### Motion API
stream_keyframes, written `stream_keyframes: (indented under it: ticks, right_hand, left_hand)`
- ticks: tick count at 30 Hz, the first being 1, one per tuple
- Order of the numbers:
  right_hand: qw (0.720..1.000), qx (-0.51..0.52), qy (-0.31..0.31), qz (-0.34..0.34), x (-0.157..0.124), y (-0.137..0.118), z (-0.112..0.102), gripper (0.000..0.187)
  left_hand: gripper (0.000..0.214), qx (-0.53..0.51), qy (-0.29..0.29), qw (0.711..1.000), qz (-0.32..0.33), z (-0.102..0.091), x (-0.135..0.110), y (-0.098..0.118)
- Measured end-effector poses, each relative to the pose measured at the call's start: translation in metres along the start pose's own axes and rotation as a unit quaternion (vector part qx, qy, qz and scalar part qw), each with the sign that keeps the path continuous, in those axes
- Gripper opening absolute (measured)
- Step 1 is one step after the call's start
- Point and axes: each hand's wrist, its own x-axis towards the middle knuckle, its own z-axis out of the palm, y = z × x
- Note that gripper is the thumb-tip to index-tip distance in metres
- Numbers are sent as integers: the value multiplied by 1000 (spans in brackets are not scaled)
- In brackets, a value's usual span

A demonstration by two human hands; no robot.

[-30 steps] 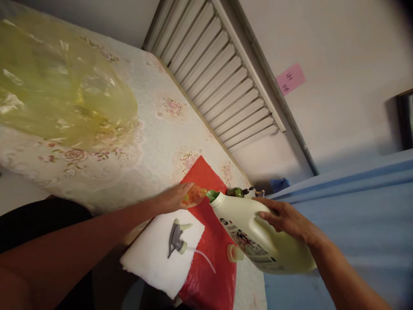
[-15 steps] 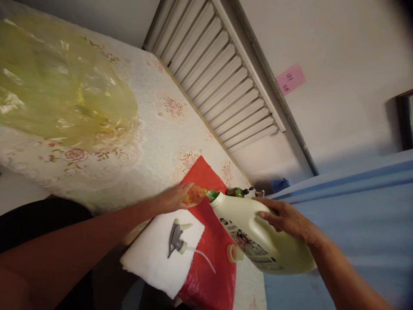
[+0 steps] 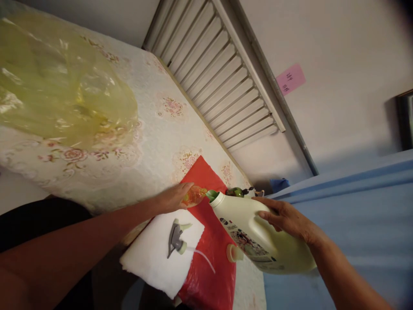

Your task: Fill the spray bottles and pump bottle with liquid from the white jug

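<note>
My right hand [image 3: 284,219] is closed around the handle of a large pale green jug [image 3: 258,232], tilted with its open green mouth toward the left. That mouth sits against or just beside the neck of a clear orange-tinted bottle [image 3: 193,196], which my left hand [image 3: 174,199] grips. Whether liquid flows between them I cannot tell. Below lies a grey spray trigger head [image 3: 176,237] with a thin clear tube, on a white cloth [image 3: 161,258]. Near the jug's label, a pale round cap [image 3: 232,253] rests on a red sheet [image 3: 209,267].
A floral-covered table [image 3: 151,142] carries a large yellow plastic bag [image 3: 64,86] at the left. Behind the jug stands a dark green bottle [image 3: 235,192] among small items. A metal rack [image 3: 222,77] runs along the wall, and a blue curtain [image 3: 364,224] hangs at the right.
</note>
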Motion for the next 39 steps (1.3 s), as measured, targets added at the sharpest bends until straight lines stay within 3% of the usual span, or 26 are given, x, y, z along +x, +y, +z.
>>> stream_keyframes:
  ticks: [11, 20, 26, 32, 39]
  right_hand:
    - [999, 33, 10, -4, -2, 7, 10, 62]
    - [991, 131, 15, -32, -1, 49, 45, 56]
    - [982, 170, 85, -21, 2, 72, 55, 40]
    - [934, 312, 171, 4, 10, 98, 76, 39]
    - [851, 444, 279, -17, 41, 97, 116, 35]
  left_hand:
    - [55, -15, 25, 1000, -2, -2, 0, 7]
    - [69, 6, 9, 1000, -7, 2, 3, -5]
    - [75, 6, -6, 1000, -15, 0, 3, -3]
    - [50, 14, 30, 999, -9, -1, 7, 11]
    - [60, 39, 53, 997, -40, -1, 11, 6]
